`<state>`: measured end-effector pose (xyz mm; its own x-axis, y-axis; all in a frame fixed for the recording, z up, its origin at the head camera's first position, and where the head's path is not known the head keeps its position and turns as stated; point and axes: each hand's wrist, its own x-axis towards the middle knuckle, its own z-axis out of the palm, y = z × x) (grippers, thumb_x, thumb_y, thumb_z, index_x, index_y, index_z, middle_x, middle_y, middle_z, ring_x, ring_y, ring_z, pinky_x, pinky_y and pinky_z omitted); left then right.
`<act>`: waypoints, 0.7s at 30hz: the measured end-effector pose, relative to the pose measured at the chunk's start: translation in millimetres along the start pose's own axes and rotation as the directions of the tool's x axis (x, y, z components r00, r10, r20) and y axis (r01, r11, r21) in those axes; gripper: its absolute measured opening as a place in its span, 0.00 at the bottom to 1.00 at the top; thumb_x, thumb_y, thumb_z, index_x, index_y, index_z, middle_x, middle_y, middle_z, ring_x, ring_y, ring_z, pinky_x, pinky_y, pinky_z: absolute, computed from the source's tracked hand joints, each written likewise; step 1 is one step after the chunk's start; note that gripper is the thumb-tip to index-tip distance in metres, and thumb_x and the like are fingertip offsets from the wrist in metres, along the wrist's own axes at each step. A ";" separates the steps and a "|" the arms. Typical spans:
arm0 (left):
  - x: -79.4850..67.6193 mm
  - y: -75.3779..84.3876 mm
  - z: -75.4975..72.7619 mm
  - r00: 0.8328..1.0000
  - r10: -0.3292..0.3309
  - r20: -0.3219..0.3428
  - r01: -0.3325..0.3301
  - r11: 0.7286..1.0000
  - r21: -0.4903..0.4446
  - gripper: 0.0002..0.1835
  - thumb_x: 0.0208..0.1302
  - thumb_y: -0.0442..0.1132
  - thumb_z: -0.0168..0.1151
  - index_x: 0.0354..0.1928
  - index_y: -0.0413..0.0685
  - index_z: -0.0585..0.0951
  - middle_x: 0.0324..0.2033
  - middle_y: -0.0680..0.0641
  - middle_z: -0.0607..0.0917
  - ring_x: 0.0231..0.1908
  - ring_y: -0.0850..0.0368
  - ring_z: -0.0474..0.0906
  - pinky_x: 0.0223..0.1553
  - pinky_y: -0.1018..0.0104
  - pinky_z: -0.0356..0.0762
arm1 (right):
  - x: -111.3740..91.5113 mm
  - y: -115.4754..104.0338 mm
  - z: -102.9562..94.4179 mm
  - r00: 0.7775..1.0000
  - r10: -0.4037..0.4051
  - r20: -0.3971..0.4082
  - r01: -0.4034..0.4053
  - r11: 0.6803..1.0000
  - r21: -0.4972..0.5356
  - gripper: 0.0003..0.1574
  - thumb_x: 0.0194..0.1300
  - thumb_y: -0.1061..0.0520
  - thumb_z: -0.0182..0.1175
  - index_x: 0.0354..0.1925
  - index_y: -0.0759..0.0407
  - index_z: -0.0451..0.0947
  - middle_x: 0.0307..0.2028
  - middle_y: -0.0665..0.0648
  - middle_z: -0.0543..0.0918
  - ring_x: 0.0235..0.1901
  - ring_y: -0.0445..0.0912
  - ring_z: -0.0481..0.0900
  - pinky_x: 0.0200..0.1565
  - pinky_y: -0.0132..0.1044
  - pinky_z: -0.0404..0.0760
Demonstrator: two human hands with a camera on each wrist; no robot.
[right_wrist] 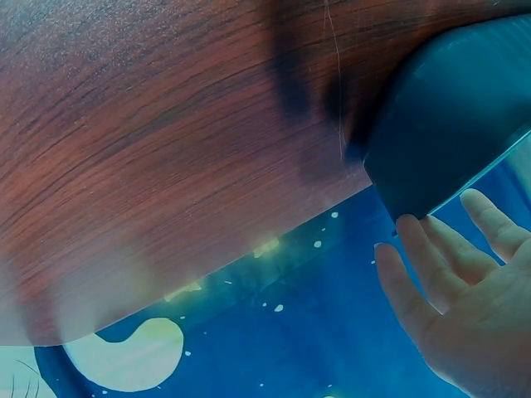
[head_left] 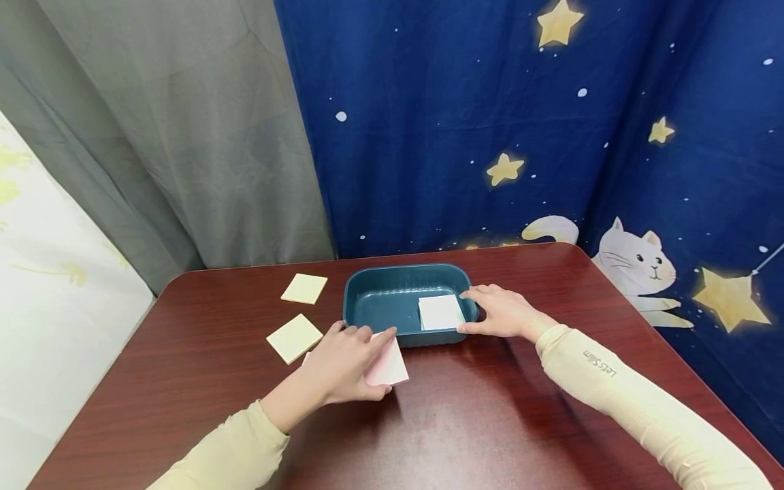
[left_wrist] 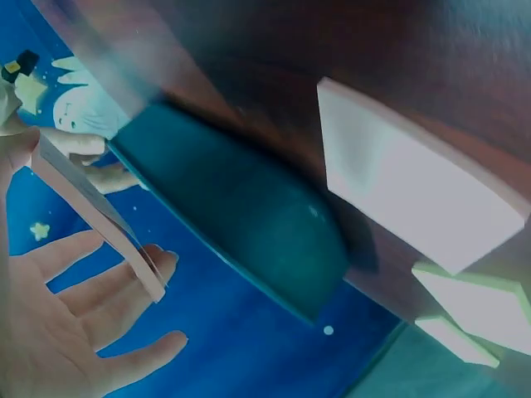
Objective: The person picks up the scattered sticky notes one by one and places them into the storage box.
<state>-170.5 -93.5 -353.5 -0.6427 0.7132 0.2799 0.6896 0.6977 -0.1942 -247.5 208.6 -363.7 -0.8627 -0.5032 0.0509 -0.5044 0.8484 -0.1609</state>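
Note:
My left hand (head_left: 352,364) pinches a pale pink sticky-note pad (head_left: 390,365) between thumb and fingers, just in front of a dark teal plastic bin (head_left: 382,309). In the left wrist view that pad (left_wrist: 104,220) is seen edge-on. My right hand (head_left: 505,312) touches the bin's right end, fingers fairly straight at the rim; the right wrist view has its fingertips against the bin wall (right_wrist: 448,124). Inside the bin, at the right, lies a white-topped pad (head_left: 441,312). Another pinkish pad (left_wrist: 415,174) rests on the table, mostly hidden behind my left hand in the head view.
Two pale yellow pads (head_left: 304,288) (head_left: 295,338) lie on the reddish-brown table (head_left: 202,354), left of the bin. Behind the table's far edge hang a grey curtain (head_left: 245,136) and a blue starry curtain (head_left: 429,136).

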 end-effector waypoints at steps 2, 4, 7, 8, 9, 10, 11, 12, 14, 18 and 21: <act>2.7 -4.0 -2.0 1.000 0.003 -0.016 -0.003 1.000 0.003 0.40 0.39 0.66 0.57 0.56 0.52 0.71 0.30 0.50 0.76 0.30 0.54 0.74 0.40 0.52 0.66 | 0.0 -0.2 -0.2 1.000 0.000 0.000 0.000 1.000 0.000 0.46 0.49 0.30 0.55 0.57 0.57 0.68 0.54 0.61 0.70 0.52 0.55 0.66 0.45 0.54 0.67; 5.8 -8.5 -3.7 0.999 0.008 -0.031 -0.008 1.000 0.007 0.40 0.39 0.66 0.57 0.55 0.52 0.71 0.29 0.50 0.76 0.29 0.54 0.74 0.38 0.54 0.66 | -0.1 -0.2 -0.4 1.000 -0.001 0.000 0.001 1.000 -0.001 0.46 0.49 0.30 0.55 0.57 0.57 0.68 0.54 0.61 0.70 0.52 0.55 0.66 0.45 0.54 0.68; 10.8 -15.2 -5.8 0.999 0.017 -0.042 -0.016 1.000 0.013 0.40 0.40 0.66 0.57 0.55 0.51 0.72 0.29 0.50 0.75 0.28 0.54 0.73 0.35 0.57 0.66 | -0.2 -0.3 -0.4 1.000 -0.002 0.000 0.002 1.000 0.002 0.45 0.49 0.30 0.55 0.57 0.57 0.68 0.54 0.61 0.70 0.52 0.54 0.66 0.45 0.54 0.68; 12.4 -17.3 -6.3 0.999 0.018 -0.042 -0.018 1.000 0.015 0.40 0.40 0.66 0.57 0.55 0.51 0.72 0.29 0.50 0.75 0.27 0.54 0.73 0.34 0.58 0.66 | -0.2 -0.3 -0.4 1.000 -0.001 0.001 0.001 1.000 0.002 0.45 0.49 0.30 0.55 0.57 0.57 0.68 0.54 0.61 0.70 0.52 0.54 0.66 0.45 0.54 0.68; 14.1 -19.3 -6.6 0.999 0.019 -0.040 -0.018 1.000 0.017 0.40 0.40 0.66 0.56 0.55 0.51 0.72 0.29 0.50 0.75 0.27 0.54 0.73 0.33 0.58 0.66 | -0.2 -0.2 -0.3 1.000 -0.001 0.001 0.001 1.000 0.002 0.45 0.49 0.30 0.55 0.57 0.57 0.68 0.54 0.61 0.70 0.52 0.54 0.66 0.45 0.54 0.68; 15.8 -21.1 -7.0 0.999 0.021 -0.038 -0.020 1.000 0.018 0.40 0.40 0.66 0.56 0.55 0.51 0.72 0.29 0.50 0.75 0.27 0.53 0.73 0.33 0.59 0.66 | -0.2 -0.1 -0.2 1.000 -0.002 0.001 0.002 1.000 0.002 0.45 0.49 0.30 0.55 0.57 0.57 0.68 0.54 0.61 0.70 0.52 0.54 0.66 0.45 0.54 0.68; 17.4 -22.9 -6.9 0.999 0.021 -0.037 -0.021 1.000 0.019 0.40 0.40 0.66 0.56 0.55 0.50 0.72 0.29 0.49 0.75 0.27 0.53 0.73 0.32 0.59 0.66 | -0.2 0.0 -0.2 1.000 -0.002 0.001 0.002 1.000 0.001 0.45 0.49 0.30 0.55 0.57 0.57 0.68 0.54 0.61 0.70 0.52 0.54 0.66 0.45 0.54 0.68; 19.0 -24.5 -6.6 0.999 0.022 -0.035 -0.021 1.000 0.021 0.40 0.41 0.66 0.56 0.55 0.50 0.72 0.29 0.49 0.75 0.27 0.52 0.73 0.33 0.59 0.66 | -0.2 0.1 -0.1 1.000 -0.003 0.000 0.003 1.000 0.000 0.45 0.49 0.30 0.55 0.56 0.57 0.68 0.54 0.61 0.70 0.51 0.54 0.66 0.45 0.53 0.68; 22.2 -27.5 -5.7 0.999 0.024 -0.036 -0.023 0.999 0.024 0.39 0.41 0.66 0.56 0.54 0.50 0.72 0.29 0.49 0.75 0.27 0.52 0.73 0.33 0.59 0.67 | -0.1 0.0 0.0 1.000 -0.003 -0.002 0.003 1.000 -0.002 0.45 0.49 0.29 0.55 0.56 0.56 0.68 0.54 0.61 0.70 0.51 0.54 0.66 0.45 0.53 0.68; 28.2 -32.2 -2.9 0.999 0.023 -0.026 -0.022 0.999 0.030 0.38 0.42 0.66 0.54 0.54 0.51 0.72 0.29 0.49 0.75 0.28 0.52 0.73 0.32 0.59 0.67 | -0.1 -0.3 0.2 1.000 -0.001 -0.005 0.001 1.000 -0.001 0.45 0.49 0.30 0.55 0.56 0.56 0.68 0.54 0.61 0.70 0.52 0.54 0.66 0.45 0.53 0.68; 32.3 -35.2 -1.4 1.000 0.016 -0.007 -0.016 0.999 0.031 0.38 0.42 0.66 0.54 0.54 0.51 0.72 0.30 0.49 0.76 0.28 0.52 0.73 0.32 0.59 0.67 | -0.1 -0.7 0.1 1.000 0.002 -0.004 -0.002 1.000 0.001 0.45 0.49 0.30 0.55 0.57 0.56 0.68 0.54 0.61 0.70 0.52 0.54 0.66 0.45 0.53 0.68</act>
<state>-215.0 -95.2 -336.3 -0.6293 0.7237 0.2832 0.6889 0.6881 -0.2278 -247.1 208.0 -363.7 -0.8638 -0.5009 0.0541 -0.5026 0.8492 -0.1621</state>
